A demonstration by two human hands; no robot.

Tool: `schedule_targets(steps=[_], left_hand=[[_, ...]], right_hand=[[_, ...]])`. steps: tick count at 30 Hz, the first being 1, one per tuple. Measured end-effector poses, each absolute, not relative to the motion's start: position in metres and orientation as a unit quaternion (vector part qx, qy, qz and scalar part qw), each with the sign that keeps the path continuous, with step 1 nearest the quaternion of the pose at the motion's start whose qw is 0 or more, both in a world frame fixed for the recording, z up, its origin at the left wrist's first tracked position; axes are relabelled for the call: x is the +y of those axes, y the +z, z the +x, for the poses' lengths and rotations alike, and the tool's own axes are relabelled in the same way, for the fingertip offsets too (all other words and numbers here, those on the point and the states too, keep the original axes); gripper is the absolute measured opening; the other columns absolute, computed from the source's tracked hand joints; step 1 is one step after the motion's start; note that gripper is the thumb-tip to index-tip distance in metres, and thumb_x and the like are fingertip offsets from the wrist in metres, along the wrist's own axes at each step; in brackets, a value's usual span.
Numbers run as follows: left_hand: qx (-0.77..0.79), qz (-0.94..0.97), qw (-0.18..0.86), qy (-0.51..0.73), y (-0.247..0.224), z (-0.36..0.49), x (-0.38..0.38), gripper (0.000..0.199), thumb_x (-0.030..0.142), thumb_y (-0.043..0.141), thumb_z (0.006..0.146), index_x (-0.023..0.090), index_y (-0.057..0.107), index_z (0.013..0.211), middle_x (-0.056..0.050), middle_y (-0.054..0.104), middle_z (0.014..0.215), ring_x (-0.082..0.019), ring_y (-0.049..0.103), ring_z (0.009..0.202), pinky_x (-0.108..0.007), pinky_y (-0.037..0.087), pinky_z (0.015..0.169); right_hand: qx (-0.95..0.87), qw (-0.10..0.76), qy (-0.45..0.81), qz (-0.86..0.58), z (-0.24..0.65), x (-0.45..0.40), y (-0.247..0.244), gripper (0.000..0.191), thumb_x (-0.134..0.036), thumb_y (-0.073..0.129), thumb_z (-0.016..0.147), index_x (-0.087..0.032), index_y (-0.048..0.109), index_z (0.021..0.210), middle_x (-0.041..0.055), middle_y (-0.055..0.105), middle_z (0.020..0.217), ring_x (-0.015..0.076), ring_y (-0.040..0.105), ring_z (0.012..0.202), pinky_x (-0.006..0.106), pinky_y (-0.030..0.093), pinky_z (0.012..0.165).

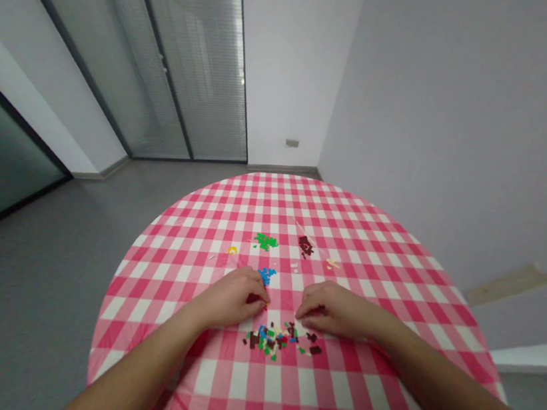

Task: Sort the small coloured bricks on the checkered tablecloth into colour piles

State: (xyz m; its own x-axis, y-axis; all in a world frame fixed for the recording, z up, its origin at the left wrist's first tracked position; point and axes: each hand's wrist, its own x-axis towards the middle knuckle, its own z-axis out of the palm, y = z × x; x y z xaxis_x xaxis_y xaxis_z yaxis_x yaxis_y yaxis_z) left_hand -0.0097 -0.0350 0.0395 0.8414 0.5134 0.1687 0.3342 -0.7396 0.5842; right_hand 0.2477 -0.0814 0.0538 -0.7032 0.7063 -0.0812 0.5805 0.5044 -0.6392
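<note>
A mixed heap of tiny plastic bricks (274,341), brown, blue, green, red and cream, lies on the checked tablecloth between my forearms. Just beyond the heap's left side is my left hand (238,296), its thumb and fingers pinched together with a speck of orange brick (267,306) at the tips. A small blue pile (266,275) sits right by its knuckles. My right hand (336,309) rests at the heap's right edge, fingers curled and pinched; whatever they hold, if anything, is hidden.
Farther back lie a green pile (265,241), a dark brown pile (305,246), a few yellow pieces (232,251) and cream pieces (332,264). A pink-and-white checked cloth (262,193) covers the round table. A wall (486,136) stands close on the right.
</note>
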Motion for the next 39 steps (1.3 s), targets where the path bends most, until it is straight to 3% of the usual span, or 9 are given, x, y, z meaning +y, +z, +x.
schedule_targets(steps=[14,20,28,39], left_hand=[[0.225,0.925,0.270,0.141,0.036,-0.006,-0.035,0.018,0.006,0.058,0.086,0.019,0.071,0.081,-0.003,0.069,0.082,-0.018,0.061,0.083,-0.031,0.045,0.078],[0.289,0.906,0.260,0.168,0.036,-0.004,-0.038,0.017,0.010,0.055,0.092,0.019,0.069,0.090,-0.004,0.070,0.090,-0.020,0.062,0.087,-0.032,0.046,0.079],[0.273,0.904,0.245,0.220,0.021,0.015,-0.044,0.016,0.007,0.059,0.083,0.018,0.070,0.081,-0.002,0.073,0.081,-0.018,0.064,0.080,-0.032,0.046,0.081],[0.294,0.881,0.287,0.235,0.015,0.019,-0.042,0.019,0.009,0.060,0.082,0.021,0.074,0.075,-0.001,0.072,0.077,-0.016,0.061,0.076,-0.033,0.045,0.081]], right_hand=[[-0.862,0.127,0.282,-0.402,0.241,-0.083,0.048,0.020,-0.007,0.057,0.082,-0.018,0.073,0.087,0.0047,0.073,0.087,0.0162,0.065,0.078,0.025,0.049,0.072],[-0.836,0.177,0.260,-0.450,0.235,-0.080,0.037,0.019,-0.008,0.059,0.082,-0.018,0.073,0.091,0.0052,0.074,0.088,0.0171,0.066,0.077,0.026,0.049,0.073],[-0.839,0.208,0.229,-0.448,0.239,-0.072,0.029,0.017,-0.013,0.058,0.088,-0.017,0.073,0.094,0.0074,0.075,0.094,0.0188,0.067,0.084,0.030,0.050,0.078],[-0.868,0.151,0.212,-0.424,0.242,-0.076,0.039,0.020,-0.010,0.056,0.089,-0.018,0.075,0.090,0.0061,0.068,0.088,0.0158,0.062,0.080,0.027,0.047,0.073]])
